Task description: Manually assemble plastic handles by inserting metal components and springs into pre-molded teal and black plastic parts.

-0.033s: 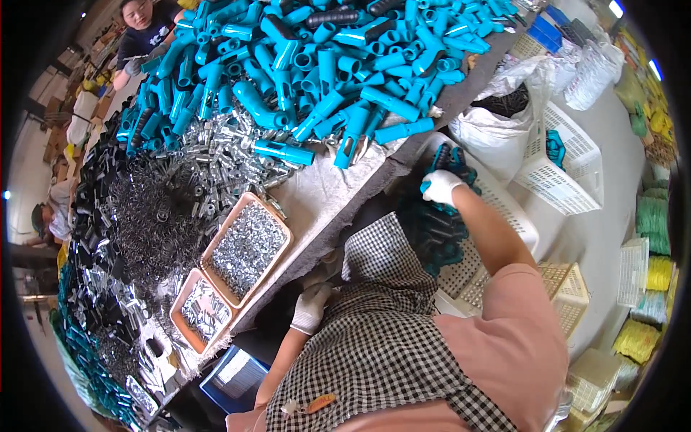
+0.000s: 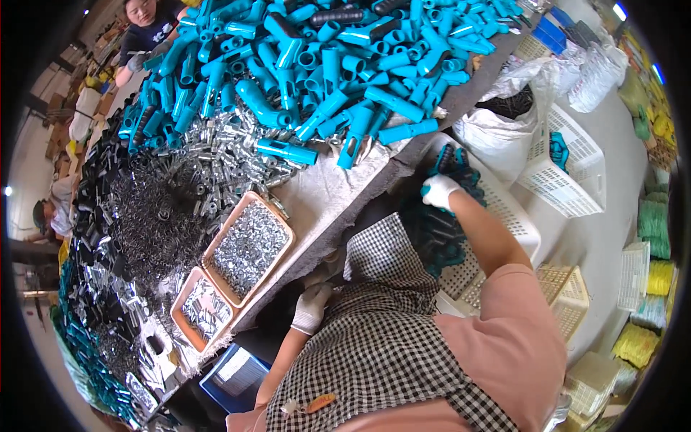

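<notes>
Teal-and-black parts (image 2: 440,241) in white crate (image 2: 509,214), cloth-covered table (image 2: 327,186) beside, pale floor (image 2: 615,147)

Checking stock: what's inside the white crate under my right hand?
The crate holds piled teal-and-black plastic parts; your right hand and upper parts hide anything beneath.

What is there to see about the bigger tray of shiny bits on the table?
The bigger tray is a shallow, peach-coloured rectangle with rounded corners, apparently plastic. Small silvery, metal-looking pieces fill it, hiding its floor. It sits open side up on the table, near the edge, slanting in this view. Its lower end meets a smaller tray. Neither the left hand nor the right hand touches it.
</notes>
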Tool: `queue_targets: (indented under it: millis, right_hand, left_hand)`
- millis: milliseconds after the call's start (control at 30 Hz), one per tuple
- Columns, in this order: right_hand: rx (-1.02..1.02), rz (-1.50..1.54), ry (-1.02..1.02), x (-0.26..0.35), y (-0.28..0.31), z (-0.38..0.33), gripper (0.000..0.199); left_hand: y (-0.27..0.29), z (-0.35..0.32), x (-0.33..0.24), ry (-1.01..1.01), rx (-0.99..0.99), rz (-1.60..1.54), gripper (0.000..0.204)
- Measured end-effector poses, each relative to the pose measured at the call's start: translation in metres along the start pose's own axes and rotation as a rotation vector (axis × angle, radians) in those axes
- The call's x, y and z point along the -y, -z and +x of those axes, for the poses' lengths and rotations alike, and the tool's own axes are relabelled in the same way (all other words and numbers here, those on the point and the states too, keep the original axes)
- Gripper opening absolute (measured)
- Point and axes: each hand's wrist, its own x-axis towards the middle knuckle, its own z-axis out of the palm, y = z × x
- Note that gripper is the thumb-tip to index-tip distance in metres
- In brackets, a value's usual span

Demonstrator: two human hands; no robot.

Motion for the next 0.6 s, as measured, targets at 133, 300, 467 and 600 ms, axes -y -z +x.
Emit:
queue_targets:
  millis: [133,300,467,600]
  right_hand:
    - [-0.286,-0.337,0.028,-0.008,-0.097,0.018,0.028]
    - [-0.370,-0.122,-0.276,-0.045,-0.107,0.036,0.037]
    - [-0.049,-0.259,-0.251,0.011,-0.111,0.064,0.043]
    - [0.028,-0.706,0.141,-0.129,-0.143,0.096,0.042]
  left_hand:
    - [0.010,-0.006,-0.017,0.400,-0.070,-0.287,0.032]
    - [0.006,0.007,-0.023,0.104,0.008,0.071,0.028]
    - [0.012,-0.014,-0.024,0.178,-0.005,0.119,0.026]
    - [-0.007,0.018,-0.026,0.060,0.028,0.100,0.032]
